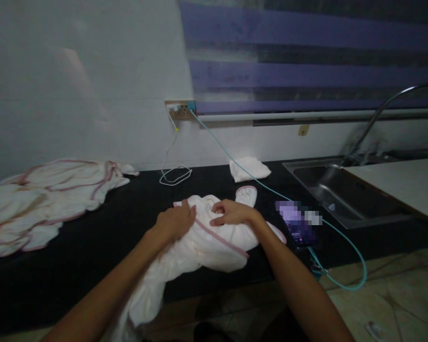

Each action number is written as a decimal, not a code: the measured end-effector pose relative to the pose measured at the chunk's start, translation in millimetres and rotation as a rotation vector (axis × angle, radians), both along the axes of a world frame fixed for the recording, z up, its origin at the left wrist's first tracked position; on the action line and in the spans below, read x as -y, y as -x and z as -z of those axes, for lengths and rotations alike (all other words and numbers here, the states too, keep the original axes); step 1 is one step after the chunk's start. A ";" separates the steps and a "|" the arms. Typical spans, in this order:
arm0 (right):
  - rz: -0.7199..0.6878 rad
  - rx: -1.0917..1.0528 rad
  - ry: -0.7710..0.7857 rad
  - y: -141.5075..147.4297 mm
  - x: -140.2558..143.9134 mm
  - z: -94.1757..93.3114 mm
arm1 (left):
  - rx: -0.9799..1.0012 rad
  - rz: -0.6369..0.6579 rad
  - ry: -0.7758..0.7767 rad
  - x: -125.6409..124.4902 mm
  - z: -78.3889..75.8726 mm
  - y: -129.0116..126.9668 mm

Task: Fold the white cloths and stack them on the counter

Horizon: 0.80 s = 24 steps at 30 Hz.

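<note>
Our left hand [174,222] and right hand [231,213] press down, fingers held loosely together, on a white pink-trimmed towel [207,242] bunched at the front of the black countertop [92,237], its end hanging over the edge. Just right lies a phone [298,223] on a teal cable [342,237]; more towels [39,204] are piled far left.

Two bare hands are in sight, a left hand [174,222] and a right hand [231,213], both resting on one white pink-trimmed cloth [207,242]. That makes three cloths on the one black counter [92,237]: a heaped cloth pile [46,199] at the left and a small folded cloth [248,168]. Two cables: one white cable [174,175], one teal cable [342,237]. One phone [297,223], one sink [342,194], one tap [381,109], one wall socket [180,110].
</note>
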State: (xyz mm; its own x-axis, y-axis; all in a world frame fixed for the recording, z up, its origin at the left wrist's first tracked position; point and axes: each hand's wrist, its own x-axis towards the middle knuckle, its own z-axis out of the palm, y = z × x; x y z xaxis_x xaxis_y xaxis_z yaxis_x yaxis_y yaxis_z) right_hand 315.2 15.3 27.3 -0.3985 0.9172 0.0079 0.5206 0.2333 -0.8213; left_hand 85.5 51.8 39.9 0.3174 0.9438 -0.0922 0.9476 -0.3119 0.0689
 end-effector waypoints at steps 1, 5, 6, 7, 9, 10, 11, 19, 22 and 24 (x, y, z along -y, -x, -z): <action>-0.063 -0.069 0.055 0.7 3.1 -2.7 | -0.001 0.013 -0.022 0.5 1.6 -6.2; -0.248 -0.336 0.277 0.2 13.9 -12.9 | -0.050 0.104 -0.103 3.7 13.5 -18.1; -0.243 -0.345 0.283 -0.2 14.6 -13.9 | -0.060 0.119 -0.132 3.2 16.7 -17.7; -0.190 -0.322 0.251 -0.4 14.0 -13.7 | -0.064 0.132 -0.169 1.7 19.6 -16.3; 0.084 -0.203 0.077 0.2 8.3 -9.6 | -0.050 0.160 -0.277 -4.8 24.9 -11.4; 0.270 -0.118 -0.047 1.0 3.7 -5.9 | -0.038 0.181 -0.331 -9.7 27.4 -8.5; 0.447 -0.033 -0.173 1.9 -1.4 -1.5 | -0.025 0.204 -0.373 -15.7 30.1 -5.5; 0.453 0.190 -0.314 6.3 -15.2 20.7 | 0.228 0.728 -0.123 -52.0 60.4 16.4; 0.350 0.196 -0.238 5.2 -9.5 17.2 | 0.283 0.778 -0.080 -34.9 62.3 25.6; 0.293 0.194 -0.195 3.6 -7.9 14.3 | 0.290 0.803 -0.029 -17.6 57.5 30.7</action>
